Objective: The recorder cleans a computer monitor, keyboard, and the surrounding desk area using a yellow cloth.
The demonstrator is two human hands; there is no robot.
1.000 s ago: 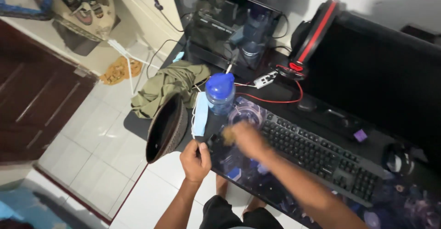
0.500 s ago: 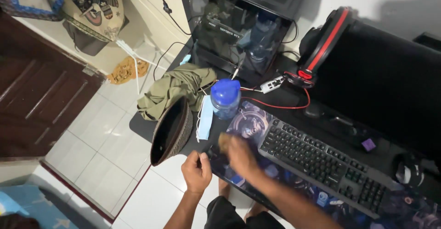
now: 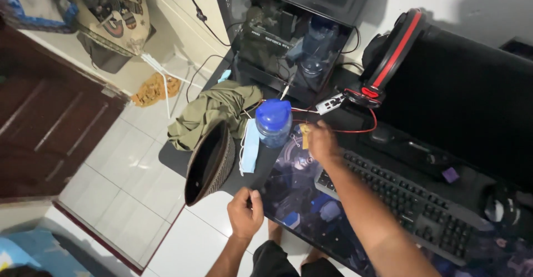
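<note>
While the view looks down on a dark desk [image 3: 177, 157], left to right: a wooden door, white floor tiles, then the desk's left end. An olive cloth [image 3: 214, 110] lies bunched there. A dark woven hat [image 3: 210, 162] sits just beside it at the desk edge, tipped on its side, opening facing lower left, long axis running near-vertical in the view. A light blue face mask [image 3: 250, 145] lies flat between the hat and a clear jar with a blue lid [image 3: 273, 122], which stands upright.

Left hand [image 3: 245, 215] is at the desk's front edge, fingers curled around the corner of the printed desk mat [image 3: 302, 199], gripping it.

Right hand [image 3: 320, 140] reaches over the mat, just right of the jar, pinching a small yellow tag [image 3: 304, 134]. The tag is a narrow strip, long axis roughly upright in the view; its print is too small to tell.

Further right: a black keyboard [image 3: 400, 196] lying diagonally, a red and black headset [image 3: 388, 60] over the monitor's corner, a red cable, a small purple cube [image 3: 450, 174].
</note>
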